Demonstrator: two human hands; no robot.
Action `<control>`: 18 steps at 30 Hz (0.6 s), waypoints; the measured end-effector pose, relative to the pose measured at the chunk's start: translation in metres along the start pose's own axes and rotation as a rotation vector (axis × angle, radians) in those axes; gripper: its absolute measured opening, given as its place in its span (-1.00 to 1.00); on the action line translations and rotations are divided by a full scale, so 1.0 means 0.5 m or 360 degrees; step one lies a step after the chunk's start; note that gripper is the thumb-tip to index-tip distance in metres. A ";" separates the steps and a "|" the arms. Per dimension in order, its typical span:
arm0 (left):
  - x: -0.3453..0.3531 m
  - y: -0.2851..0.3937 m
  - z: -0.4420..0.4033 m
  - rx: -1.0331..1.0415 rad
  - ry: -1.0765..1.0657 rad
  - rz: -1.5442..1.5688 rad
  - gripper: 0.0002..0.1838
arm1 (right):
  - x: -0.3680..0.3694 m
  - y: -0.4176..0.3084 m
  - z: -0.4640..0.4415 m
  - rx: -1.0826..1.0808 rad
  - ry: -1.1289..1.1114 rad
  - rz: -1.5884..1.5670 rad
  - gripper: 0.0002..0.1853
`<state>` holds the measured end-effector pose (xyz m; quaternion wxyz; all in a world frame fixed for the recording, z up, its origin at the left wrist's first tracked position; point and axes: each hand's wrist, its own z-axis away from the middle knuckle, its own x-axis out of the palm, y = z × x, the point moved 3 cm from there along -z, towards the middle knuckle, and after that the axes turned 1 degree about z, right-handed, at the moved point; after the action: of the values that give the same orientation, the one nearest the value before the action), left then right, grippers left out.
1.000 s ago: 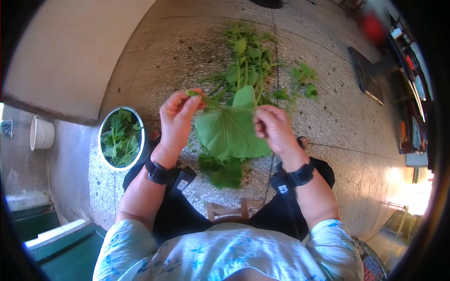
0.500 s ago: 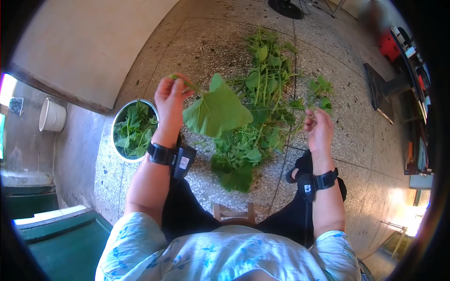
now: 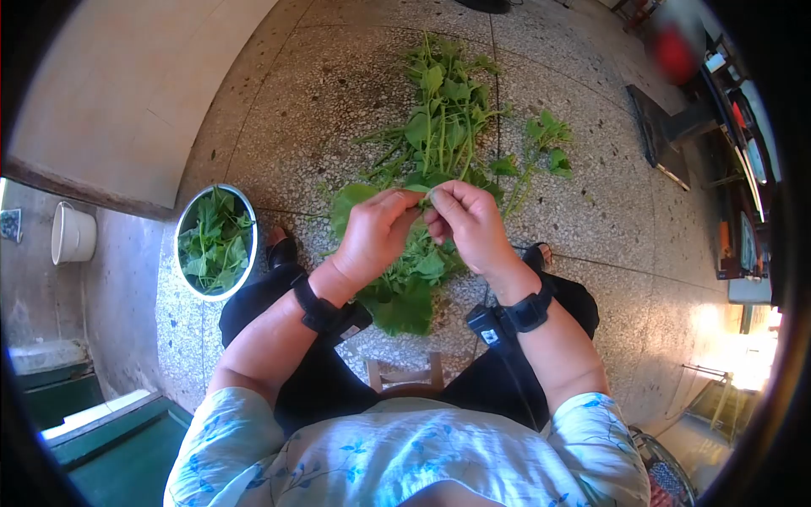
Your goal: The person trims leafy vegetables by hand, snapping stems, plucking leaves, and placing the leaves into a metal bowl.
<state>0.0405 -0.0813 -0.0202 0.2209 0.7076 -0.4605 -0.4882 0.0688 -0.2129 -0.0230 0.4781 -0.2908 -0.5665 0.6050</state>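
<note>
My left hand (image 3: 374,235) and my right hand (image 3: 476,224) meet fingertip to fingertip above the pile of leafy greens (image 3: 441,118). The left fingers are closed on a leafy green stem (image 3: 420,189), and its broad leaf (image 3: 347,205) shows partly behind that hand. My right thumb and fingers pinch the same stem; the exact spot is covered by the fingertips. Long stalks and leaves of the pile lie on the floor beneath and beyond both hands. Off to the right of the pile, a small leafy sprig (image 3: 549,131) rests on the speckled floor.
A white-rimmed basin (image 3: 254,245) of picked greens stands by my left foot. Behind it hangs a white bucket (image 3: 73,232) near the wall. A low wooden stool (image 3: 404,375) is under me. Furniture with a dark base (image 3: 655,139) stands at the right.
My right hand has left the sprig on the right and come in to meet the left. My left hand has lowered toward the middle with its leaf. The view has shifted slightly.
</note>
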 end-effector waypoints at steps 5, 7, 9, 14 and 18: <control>0.003 -0.023 0.003 -0.0422 0.0189 0.0791 -0.83 | -0.003 0.030 -0.001 0.0110 0.0136 -0.0217 -0.81; -0.018 -0.019 -0.010 -0.0505 0.0209 0.1040 -0.83 | -0.033 0.042 -0.004 0.0073 0.0379 -0.0252 -0.81; -0.049 -0.035 -0.020 -0.0577 0.0375 0.1434 -0.80 | -0.071 0.049 -0.010 0.0050 0.0462 -0.0295 -0.83; -0.100 -0.084 -0.024 -0.0627 0.0552 0.1908 -0.80 | -0.154 0.046 -0.011 -0.0080 0.0867 -0.0648 -0.90; -0.072 -0.066 -0.019 -0.0678 0.0462 0.1853 -0.82 | -0.111 0.015 -0.006 -0.0208 0.0609 -0.0395 -0.91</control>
<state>0.0600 -0.0357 -0.0240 0.6461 0.3410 -0.6279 -0.2683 0.0903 -0.2614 -0.0415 0.6275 -0.3586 -0.5350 0.4375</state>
